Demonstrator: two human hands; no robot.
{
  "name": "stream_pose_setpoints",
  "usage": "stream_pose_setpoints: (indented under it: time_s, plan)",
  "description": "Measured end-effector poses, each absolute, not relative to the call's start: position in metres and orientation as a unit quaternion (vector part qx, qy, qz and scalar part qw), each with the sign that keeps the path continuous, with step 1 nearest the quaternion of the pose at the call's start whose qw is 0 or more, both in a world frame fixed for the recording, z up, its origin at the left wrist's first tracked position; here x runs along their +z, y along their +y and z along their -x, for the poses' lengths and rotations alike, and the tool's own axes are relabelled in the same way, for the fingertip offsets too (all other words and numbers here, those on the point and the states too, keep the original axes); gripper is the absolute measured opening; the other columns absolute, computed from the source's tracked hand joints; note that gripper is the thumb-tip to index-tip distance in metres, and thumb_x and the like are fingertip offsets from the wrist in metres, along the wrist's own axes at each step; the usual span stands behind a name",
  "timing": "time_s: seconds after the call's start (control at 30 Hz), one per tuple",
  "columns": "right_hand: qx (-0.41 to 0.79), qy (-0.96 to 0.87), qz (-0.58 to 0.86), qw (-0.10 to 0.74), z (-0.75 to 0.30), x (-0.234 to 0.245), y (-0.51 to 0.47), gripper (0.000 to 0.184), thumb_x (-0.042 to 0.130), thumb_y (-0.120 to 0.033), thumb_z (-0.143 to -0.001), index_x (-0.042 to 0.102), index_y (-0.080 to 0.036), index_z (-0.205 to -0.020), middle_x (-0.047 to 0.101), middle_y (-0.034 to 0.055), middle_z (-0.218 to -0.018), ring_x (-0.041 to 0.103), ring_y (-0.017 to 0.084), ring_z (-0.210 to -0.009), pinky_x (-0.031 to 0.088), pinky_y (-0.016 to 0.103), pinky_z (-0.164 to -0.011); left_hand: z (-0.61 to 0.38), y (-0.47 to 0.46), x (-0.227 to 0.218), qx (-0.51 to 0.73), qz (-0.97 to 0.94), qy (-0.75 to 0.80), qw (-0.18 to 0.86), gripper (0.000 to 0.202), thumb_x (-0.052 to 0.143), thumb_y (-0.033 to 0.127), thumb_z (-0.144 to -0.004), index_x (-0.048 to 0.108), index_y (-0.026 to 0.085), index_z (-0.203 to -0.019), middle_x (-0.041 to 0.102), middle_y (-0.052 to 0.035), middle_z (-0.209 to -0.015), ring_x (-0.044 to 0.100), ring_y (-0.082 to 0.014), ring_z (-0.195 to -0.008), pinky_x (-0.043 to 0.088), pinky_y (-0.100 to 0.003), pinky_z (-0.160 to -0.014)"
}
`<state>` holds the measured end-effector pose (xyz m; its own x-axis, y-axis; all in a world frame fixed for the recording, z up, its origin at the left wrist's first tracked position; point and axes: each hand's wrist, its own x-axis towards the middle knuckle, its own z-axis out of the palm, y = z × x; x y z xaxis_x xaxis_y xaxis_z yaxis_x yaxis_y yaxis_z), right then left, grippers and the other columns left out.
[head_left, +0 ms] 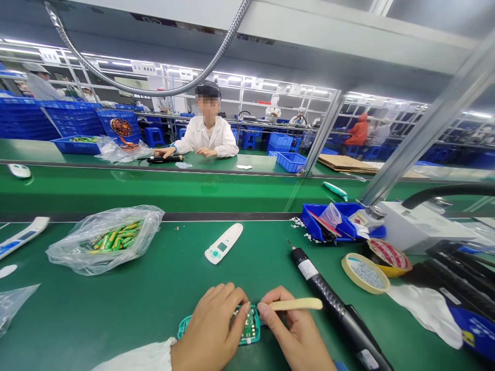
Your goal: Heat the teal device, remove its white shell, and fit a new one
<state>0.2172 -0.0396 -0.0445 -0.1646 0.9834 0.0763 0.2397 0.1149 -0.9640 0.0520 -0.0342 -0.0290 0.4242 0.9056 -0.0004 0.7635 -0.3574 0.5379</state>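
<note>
My left hand (pixel 211 330) presses down on a teal device shell with a green circuit board (pixel 249 330) at the near edge of the green bench; its fingers curl over the shell. My right hand (pixel 296 335) pinches a pale wooden stick (pixel 297 304), whose tip meets the board's right edge. A white thermometer-like casing (pixel 223 243) lies on the bench beyond my hands. A black electric screwdriver (pixel 328 301) lies just right of my right hand.
A clear bag of green boards (pixel 106 239) lies at left. A tape roll holding small screws (pixel 365 273), a blue parts bin (pixel 334 219) and a white machine (pixel 421 226) stand at right. Beyond the green conveyor (pixel 154 193) sits a person in a white coat (pixel 207 136).
</note>
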Motion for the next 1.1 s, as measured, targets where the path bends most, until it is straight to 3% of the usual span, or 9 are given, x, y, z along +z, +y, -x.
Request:
stream_pose_setpoints:
  time_s: [1.1]
  plan:
    - [0.356, -0.655, 0.484, 0.459, -0.207, -0.047, -0.045, 0.025, 0.048, -0.035, -0.087, 0.055, -0.019, -0.069, 0.052, -0.0008, -0.066, 0.050, 0.013, -0.062, 0.039, 0.020, -0.060, -0.052, -0.033, -0.027, 0.152, -0.819, 0.506, 0.225, 0.026, 0.026, 0.027, -0.092, 0.051, 0.022, -0.085, 0.055, -0.0015, -0.082, 0.051, -0.0189, -0.078, 0.040, -0.034, -0.072]
